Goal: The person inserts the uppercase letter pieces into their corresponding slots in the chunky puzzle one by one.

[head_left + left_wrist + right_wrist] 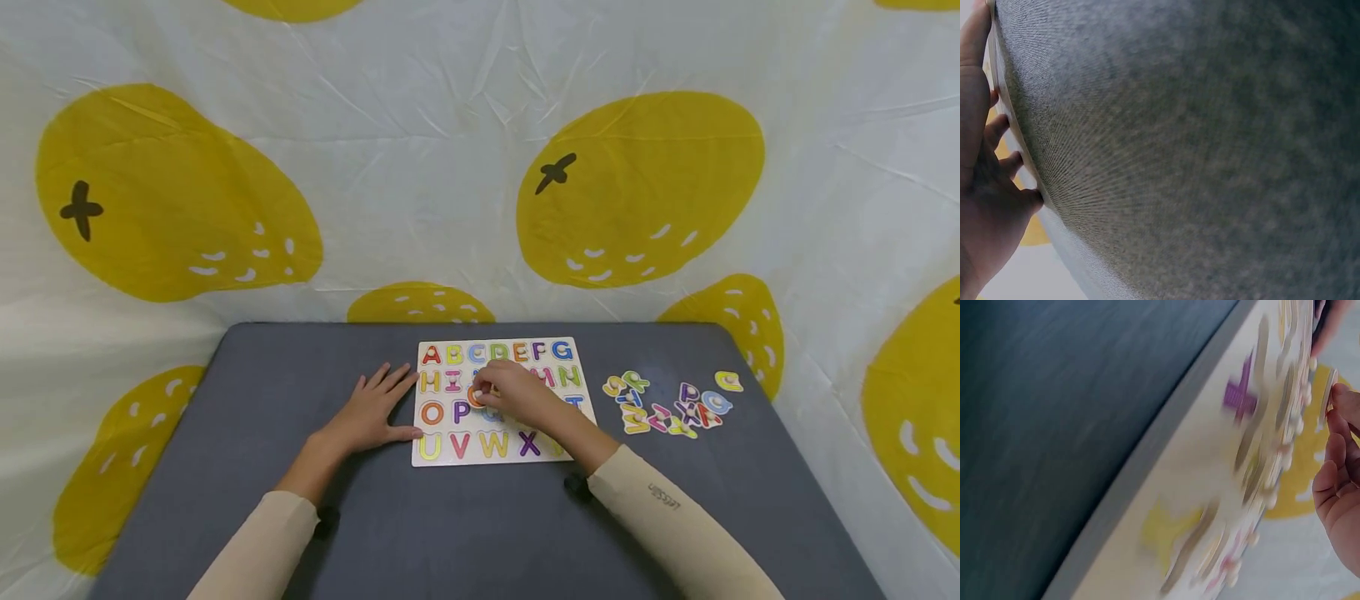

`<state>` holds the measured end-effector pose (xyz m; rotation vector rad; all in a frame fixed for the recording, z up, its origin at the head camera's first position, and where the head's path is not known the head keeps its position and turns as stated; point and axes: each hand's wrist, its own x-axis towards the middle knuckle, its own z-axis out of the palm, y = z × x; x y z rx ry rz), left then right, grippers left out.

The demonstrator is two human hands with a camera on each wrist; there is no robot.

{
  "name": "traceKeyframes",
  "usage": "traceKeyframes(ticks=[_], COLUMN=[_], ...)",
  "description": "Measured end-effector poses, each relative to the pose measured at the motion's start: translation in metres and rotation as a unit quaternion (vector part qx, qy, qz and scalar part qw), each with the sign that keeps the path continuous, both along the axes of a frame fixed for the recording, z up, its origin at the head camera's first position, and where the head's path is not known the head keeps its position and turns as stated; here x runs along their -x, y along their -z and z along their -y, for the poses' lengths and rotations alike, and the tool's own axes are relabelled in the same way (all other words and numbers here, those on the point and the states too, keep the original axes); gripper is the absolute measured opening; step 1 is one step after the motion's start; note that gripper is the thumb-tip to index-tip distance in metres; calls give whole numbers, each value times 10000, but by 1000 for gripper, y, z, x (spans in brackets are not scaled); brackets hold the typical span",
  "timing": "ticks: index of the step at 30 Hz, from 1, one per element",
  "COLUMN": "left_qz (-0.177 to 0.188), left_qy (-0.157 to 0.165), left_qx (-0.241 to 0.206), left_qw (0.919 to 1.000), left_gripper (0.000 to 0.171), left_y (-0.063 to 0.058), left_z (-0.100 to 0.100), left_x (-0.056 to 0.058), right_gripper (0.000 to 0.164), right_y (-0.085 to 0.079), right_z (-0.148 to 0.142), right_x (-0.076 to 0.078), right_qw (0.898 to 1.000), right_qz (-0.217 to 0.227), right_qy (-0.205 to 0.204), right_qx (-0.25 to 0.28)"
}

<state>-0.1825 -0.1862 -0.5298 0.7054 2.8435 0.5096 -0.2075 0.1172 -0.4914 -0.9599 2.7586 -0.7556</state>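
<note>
A flat alphabet puzzle board (472, 461) lies on the table, with letters in rows and pegged pieces in its upper rows. Over the middle of the board, my right hand (517, 393) pinches an orange puzzle piece (476, 398) between thumb and fingers. In the right wrist view this piece is seen edge-on as a thin slab (1329, 397), above the row of pegs; its letter is mostly hidden. My left hand (372, 417) lies with fingers spread, its fingertips and thumb at the board's left edge. Printed letters U, V, W and X show along the bottom row.
Several loose letter pieces (660, 418) lie in a loose cluster to the right of the board. A yellow piece (728, 382) sits apart, farther right. The grey table (450, 533) ends at a curtain (420, 183) printed with yellow fruit.
</note>
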Motion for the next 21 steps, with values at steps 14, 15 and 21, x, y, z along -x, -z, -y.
traceKeyframes(ticks=[14, 15, 21], left_qz=[-63, -76, -95], left_qy=[-34, -31, 20], left_qx=[-15, -21, -44], left_qw=[10000, 10000, 9999], left_gripper=[98, 98, 99], left_y=[-4, -4, -4], left_z=[0, 0, 0], left_x=[0, 0, -1], right_gripper=[5, 6, 6], right_y=[10, 10, 12], right_z=[58, 61, 75], right_x=[-2, -3, -6], right_qw=[9985, 9983, 9980], right_qz=[138, 144, 54], right_qy=[-474, -496, -449], right_qx=[-227, -258, -442])
